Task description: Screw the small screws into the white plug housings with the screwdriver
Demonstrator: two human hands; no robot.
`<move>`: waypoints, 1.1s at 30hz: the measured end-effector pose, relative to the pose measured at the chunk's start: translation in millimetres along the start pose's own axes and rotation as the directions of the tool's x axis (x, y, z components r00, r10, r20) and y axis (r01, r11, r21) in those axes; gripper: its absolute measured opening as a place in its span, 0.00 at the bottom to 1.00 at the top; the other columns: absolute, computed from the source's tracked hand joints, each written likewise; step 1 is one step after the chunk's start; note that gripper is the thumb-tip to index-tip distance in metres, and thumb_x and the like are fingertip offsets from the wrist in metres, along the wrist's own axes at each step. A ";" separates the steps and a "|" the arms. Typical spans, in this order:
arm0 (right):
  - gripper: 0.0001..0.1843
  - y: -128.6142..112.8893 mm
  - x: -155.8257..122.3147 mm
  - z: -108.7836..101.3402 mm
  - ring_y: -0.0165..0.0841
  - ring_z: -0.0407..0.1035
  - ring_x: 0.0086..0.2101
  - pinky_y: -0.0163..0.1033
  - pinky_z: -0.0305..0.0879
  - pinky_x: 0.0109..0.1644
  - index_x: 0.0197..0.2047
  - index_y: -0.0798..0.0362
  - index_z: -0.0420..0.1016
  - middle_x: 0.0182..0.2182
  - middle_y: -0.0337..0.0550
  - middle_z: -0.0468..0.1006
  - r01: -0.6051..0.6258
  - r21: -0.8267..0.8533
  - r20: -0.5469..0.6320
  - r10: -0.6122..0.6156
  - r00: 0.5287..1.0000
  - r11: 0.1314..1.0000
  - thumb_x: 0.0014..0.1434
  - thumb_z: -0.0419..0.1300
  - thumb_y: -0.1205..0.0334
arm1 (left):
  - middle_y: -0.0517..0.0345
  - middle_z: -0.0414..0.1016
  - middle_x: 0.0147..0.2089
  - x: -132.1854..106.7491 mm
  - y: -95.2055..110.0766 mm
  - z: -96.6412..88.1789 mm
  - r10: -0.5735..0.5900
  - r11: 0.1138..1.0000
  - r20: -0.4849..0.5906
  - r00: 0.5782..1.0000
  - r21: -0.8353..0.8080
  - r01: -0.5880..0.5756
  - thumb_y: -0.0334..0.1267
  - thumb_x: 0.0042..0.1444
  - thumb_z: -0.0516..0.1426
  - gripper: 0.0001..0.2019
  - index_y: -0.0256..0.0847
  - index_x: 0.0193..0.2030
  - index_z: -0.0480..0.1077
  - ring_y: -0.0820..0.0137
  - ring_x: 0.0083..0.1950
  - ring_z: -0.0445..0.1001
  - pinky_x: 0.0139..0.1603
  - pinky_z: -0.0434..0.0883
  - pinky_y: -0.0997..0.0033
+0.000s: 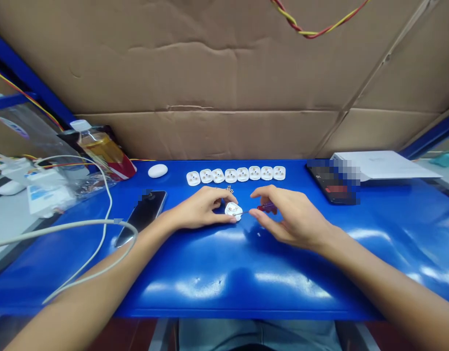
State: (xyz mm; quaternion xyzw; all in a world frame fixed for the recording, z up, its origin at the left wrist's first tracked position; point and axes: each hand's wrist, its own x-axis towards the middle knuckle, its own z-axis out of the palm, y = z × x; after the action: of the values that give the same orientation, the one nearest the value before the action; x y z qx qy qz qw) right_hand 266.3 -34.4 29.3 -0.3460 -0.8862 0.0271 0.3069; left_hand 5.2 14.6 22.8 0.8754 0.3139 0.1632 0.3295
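Note:
In the middle of the blue table, my left hand [200,207] pinches a small white plug housing [232,208] between thumb and fingers. Brass-coloured metal parts show inside it. My right hand [292,214] is curled around the red handle of a screwdriver [266,208], its thin shaft pointing left with the tip at the housing. The thumb and forefinger stand slightly apart in front of the handle. Just behind the housing lies a little pile of screws [229,189], partly hidden by my left hand. Farther back, several similar white housings [242,174] form a row, open side up.
A dark phone [146,212] lies beside my left forearm, and a white cable [111,222] loops over that arm. A white oval case [158,170] and a bottle [100,148] stand back left. At right are another dark phone [330,183] and a white box [385,165]. Cardboard [224,73] walls the back.

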 end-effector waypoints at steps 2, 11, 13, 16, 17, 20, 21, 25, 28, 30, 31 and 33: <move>0.07 1.8 0.3 1.0 0.36 0.77 0.33 0.41 0.71 0.37 0.51 0.52 0.70 0.36 0.44 0.82 -0.003 -0.024 -0.019 0.003 1.000 1.000 0.72 0.56 0.61 | 0.56 0.81 0.44 0.2 -0.1 -0.1 0.004 1.000 -0.006 1.000 0.005 -0.004 0.51 0.62 0.65 0.18 0.41 0.51 0.78 0.69 0.39 0.73 0.37 0.65 0.72; 0.13 0.0 0.2 -1.3 0.40 0.78 0.34 0.43 0.73 0.36 0.54 0.55 0.69 0.38 0.48 0.82 0.061 -0.066 -0.021 -0.063 0.998 0.996 0.70 0.58 0.59 | 0.57 0.79 0.41 -0.4 -0.1 -0.4 -0.008 1.000 -0.008 1.000 0.007 0.008 0.53 0.62 0.65 0.19 0.41 0.51 0.79 0.70 0.37 0.71 0.36 0.64 0.71; 0.10 1.4 0.2 -1.3 0.38 0.77 0.31 0.42 0.71 0.33 0.53 0.54 0.70 0.34 0.45 0.82 0.048 -0.106 -0.016 -0.050 0.999 0.993 0.72 0.57 0.59 | 0.57 0.79 0.40 -0.4 -0.5 -0.3 -0.016 1.000 -0.009 1.000 0.013 0.016 0.54 0.62 0.65 0.20 0.41 0.51 0.79 0.70 0.36 0.71 0.35 0.64 0.72; 0.08 3.4 1.1 -2.4 0.36 0.76 0.33 0.41 0.72 0.37 0.51 0.53 0.70 0.37 0.45 0.81 0.095 -0.020 0.010 -0.095 0.995 0.995 0.68 0.56 0.67 | 0.56 0.80 0.43 -0.1 -0.8 -0.3 -0.013 1.000 -0.004 1.000 0.019 0.014 0.54 0.62 0.64 0.20 0.42 0.52 0.78 0.69 0.39 0.73 0.37 0.65 0.71; 0.10 3.8 1.4 -2.9 0.36 0.76 0.36 0.41 0.73 0.39 0.51 0.53 0.70 0.38 0.45 0.80 0.108 0.025 0.012 -0.108 0.994 0.994 0.66 0.56 0.69 | 0.56 0.80 0.44 0.0 -0.9 -0.3 -0.010 1.000 -0.003 1.000 0.018 0.010 0.54 0.62 0.64 0.20 0.42 0.53 0.78 0.68 0.39 0.73 0.37 0.65 0.71; 0.12 5.4 1.4 -3.7 0.37 0.76 0.38 0.41 0.73 0.42 0.51 0.54 0.69 0.41 0.48 0.80 0.118 0.077 -0.011 -0.117 0.993 0.990 0.64 0.57 0.69 | 0.56 0.81 0.45 0.2 -1.2 -0.7 -0.001 1.000 -0.003 1.000 0.010 0.001 0.53 0.62 0.65 0.20 0.42 0.53 0.78 0.69 0.39 0.73 0.37 0.65 0.72; 0.11 6.2 1.1 -3.5 0.37 0.77 0.37 0.41 0.73 0.41 0.51 0.55 0.70 0.40 0.48 0.81 0.115 0.051 -0.018 -0.114 0.993 0.992 0.65 0.57 0.67 | 0.56 0.81 0.45 0.2 -1.3 -0.8 -0.001 1.000 -0.004 1.000 0.010 0.001 0.53 0.62 0.65 0.20 0.42 0.53 0.79 0.69 0.39 0.73 0.37 0.66 0.72; 0.05 9.5 -0.2 -1.4 0.33 0.73 0.25 0.38 0.62 0.28 0.46 0.53 0.73 0.27 0.38 0.79 0.129 -0.093 -0.014 -0.131 0.991 0.987 0.71 0.57 0.62 | 0.57 0.80 0.44 0.1 -1.5 -1.2 -0.008 1.000 0.003 1.000 0.017 0.008 0.54 0.62 0.64 0.19 0.43 0.52 0.78 0.69 0.39 0.73 0.37 0.65 0.72; 0.06 9.4 0.2 -1.0 0.33 0.74 0.28 0.39 0.65 0.32 0.46 0.52 0.73 0.30 0.40 0.81 0.182 -0.054 -0.004 -0.183 0.983 0.982 0.69 0.56 0.67 | 0.59 0.78 0.39 0.2 -1.6 -1.4 -0.005 1.000 -0.001 1.000 0.023 0.005 0.55 0.62 0.64 0.20 0.42 0.51 0.79 0.71 0.35 0.69 0.35 0.62 0.72; 0.09 8.3 0.5 -1.8 0.35 0.76 0.32 0.40 0.68 0.35 0.48 0.53 0.73 0.35 0.45 0.82 0.201 -0.019 -0.009 -0.201 0.979 0.979 0.66 0.55 0.68 | 0.59 0.77 0.38 0.3 -1.6 -1.6 -0.004 1.000 0.001 1.000 0.024 0.004 0.55 0.62 0.64 0.20 0.42 0.51 0.79 0.72 0.33 0.67 0.34 0.62 0.72; 0.10 7.8 0.4 -2.3 0.36 0.76 0.33 0.40 0.69 0.35 0.50 0.53 0.73 0.36 0.45 0.83 0.196 -0.015 -0.010 -0.196 0.981 0.981 0.66 0.55 0.68 | 0.59 0.77 0.38 0.4 -1.5 -1.7 -0.003 1.000 0.003 1.000 0.025 0.003 0.55 0.62 0.64 0.20 0.42 0.51 0.79 0.72 0.33 0.67 0.35 0.62 0.72; 0.11 7.3 -0.3 -3.1 0.35 0.78 0.32 0.39 0.68 0.33 0.52 0.53 0.72 0.35 0.44 0.84 0.171 -0.037 -0.004 -0.171 0.985 0.985 0.67 0.56 0.65 | 0.58 0.78 0.39 0.3 -1.1 -1.8 0.000 1.000 0.003 1.000 0.028 0.000 0.55 0.62 0.64 0.21 0.42 0.52 0.79 0.72 0.34 0.68 0.35 0.62 0.72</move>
State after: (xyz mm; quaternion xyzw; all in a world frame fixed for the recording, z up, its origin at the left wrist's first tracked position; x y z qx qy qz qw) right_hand 272.6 -29.5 29.7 -0.2742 -0.9119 -0.0170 0.3050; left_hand 4.0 16.3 23.3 0.8800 0.3158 0.1575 0.3177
